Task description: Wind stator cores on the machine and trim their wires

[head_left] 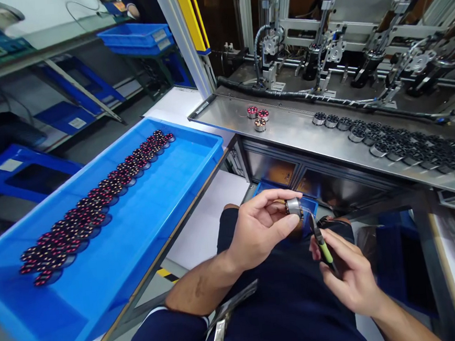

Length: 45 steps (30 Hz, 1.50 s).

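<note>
My left hand (pixel 258 228) pinches a small motor stator (pixel 294 207), a round steel ring, between thumb and fingers over my lap. In my right hand (pixel 349 274) is a pair of cutting pliers (pixel 325 252) with green and black handles, their jaws pointing up beside the stator. A thin strand seems to run from the stator toward the jaws; whether they grip it I cannot tell. On the metal ledge (pixel 230 107) ahead sit 3 wound stators (pixel 260 124) with red and copper colouring. Farther right stand several stators (pixel 397 149) with black tops, crowded together.
To my left lies a long blue tray (pixel 164 217) holding rows of wound stators (pixel 96 199). Behind the ledge is a machine (pixel 336 51) with metal fixtures and cables. A yellow post (pixel 192 18) rises at the ledge's left end. Another person's arm (pixel 133 11) shows at the back.
</note>
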Each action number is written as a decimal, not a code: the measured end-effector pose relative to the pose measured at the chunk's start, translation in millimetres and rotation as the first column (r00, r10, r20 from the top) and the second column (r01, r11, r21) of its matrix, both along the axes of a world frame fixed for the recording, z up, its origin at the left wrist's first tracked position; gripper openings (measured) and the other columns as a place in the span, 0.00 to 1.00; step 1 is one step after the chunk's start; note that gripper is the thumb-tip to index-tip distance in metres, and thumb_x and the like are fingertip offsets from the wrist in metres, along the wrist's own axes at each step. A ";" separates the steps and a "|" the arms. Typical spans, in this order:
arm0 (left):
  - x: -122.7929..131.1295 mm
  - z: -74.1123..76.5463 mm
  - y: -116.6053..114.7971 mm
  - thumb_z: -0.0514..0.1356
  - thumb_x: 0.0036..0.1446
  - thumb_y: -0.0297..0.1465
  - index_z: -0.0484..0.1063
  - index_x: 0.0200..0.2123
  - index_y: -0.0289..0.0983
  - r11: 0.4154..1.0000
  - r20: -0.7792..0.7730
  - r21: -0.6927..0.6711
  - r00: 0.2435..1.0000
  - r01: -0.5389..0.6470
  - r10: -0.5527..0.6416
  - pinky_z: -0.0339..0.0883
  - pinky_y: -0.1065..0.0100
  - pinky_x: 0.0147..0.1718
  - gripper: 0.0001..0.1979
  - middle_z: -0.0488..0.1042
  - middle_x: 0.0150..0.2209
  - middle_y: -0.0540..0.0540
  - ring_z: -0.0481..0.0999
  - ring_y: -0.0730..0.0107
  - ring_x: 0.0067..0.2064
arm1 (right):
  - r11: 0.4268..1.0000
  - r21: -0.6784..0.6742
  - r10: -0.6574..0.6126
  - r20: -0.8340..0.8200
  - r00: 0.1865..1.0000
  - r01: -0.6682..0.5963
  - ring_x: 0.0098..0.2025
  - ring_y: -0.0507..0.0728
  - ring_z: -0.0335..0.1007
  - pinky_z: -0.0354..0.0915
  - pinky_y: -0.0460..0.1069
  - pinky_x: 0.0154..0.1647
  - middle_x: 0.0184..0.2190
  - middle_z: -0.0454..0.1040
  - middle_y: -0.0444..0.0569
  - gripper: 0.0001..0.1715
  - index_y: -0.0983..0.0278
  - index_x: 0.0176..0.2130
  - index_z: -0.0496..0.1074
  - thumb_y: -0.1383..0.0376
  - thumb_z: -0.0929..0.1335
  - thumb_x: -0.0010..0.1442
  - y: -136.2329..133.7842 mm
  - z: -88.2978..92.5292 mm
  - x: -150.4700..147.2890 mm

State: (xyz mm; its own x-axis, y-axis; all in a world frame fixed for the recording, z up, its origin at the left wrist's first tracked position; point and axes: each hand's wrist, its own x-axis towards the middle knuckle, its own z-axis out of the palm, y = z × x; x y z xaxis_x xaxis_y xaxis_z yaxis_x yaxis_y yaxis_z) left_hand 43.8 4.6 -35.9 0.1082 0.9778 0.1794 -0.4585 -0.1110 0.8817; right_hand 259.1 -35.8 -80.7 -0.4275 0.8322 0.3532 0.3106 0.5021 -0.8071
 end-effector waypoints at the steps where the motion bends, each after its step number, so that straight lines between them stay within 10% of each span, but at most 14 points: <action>1: 0.6 -0.2 0.1 0.68 0.56 0.26 0.78 0.46 0.37 0.999 -0.006 0.023 1.000 -0.025 0.025 0.77 0.72 0.43 0.13 0.82 0.46 0.43 0.82 0.70 0.43 | 1.000 0.019 0.003 0.017 1.000 -0.003 0.47 0.59 0.76 0.75 0.54 0.50 0.47 0.76 0.52 0.44 0.55 0.67 0.60 0.77 0.65 0.55 0.4 1.2 -0.5; 5: 3.2 2.7 -1.3 0.66 0.59 0.26 0.78 0.43 0.37 0.987 -0.071 0.125 0.991 -0.103 0.113 0.76 0.72 0.43 0.08 0.81 0.46 0.43 0.82 0.71 0.43 | 0.998 0.044 0.037 0.019 0.999 -0.038 0.56 0.62 0.72 0.69 0.57 0.59 0.55 0.72 0.55 0.46 0.58 0.68 0.59 0.77 0.65 0.53 2.8 5.9 -4.8; 30: -1.8 6.3 -10.0 0.66 0.58 0.24 0.77 0.43 0.36 0.974 -0.212 0.219 0.972 -0.051 0.099 0.76 0.71 0.44 0.09 0.79 0.48 0.39 0.80 0.65 0.49 | 0.990 0.138 0.003 -0.029 1.000 0.001 0.40 0.56 0.76 0.75 0.50 0.42 0.42 0.77 0.50 0.46 0.57 0.67 0.62 0.79 0.66 0.52 5.0 12.3 -7.3; 45: 0.7 9.5 -9.9 0.66 0.57 0.24 0.78 0.41 0.36 0.948 -0.291 0.310 0.943 -0.063 0.158 0.79 0.69 0.40 0.08 0.81 0.45 0.39 0.82 0.62 0.46 | 0.994 0.109 -0.033 0.025 0.999 0.030 0.56 0.63 0.74 0.74 0.56 0.53 0.57 0.73 0.56 0.46 0.58 0.68 0.60 0.77 0.65 0.53 2.7 17.5 -9.3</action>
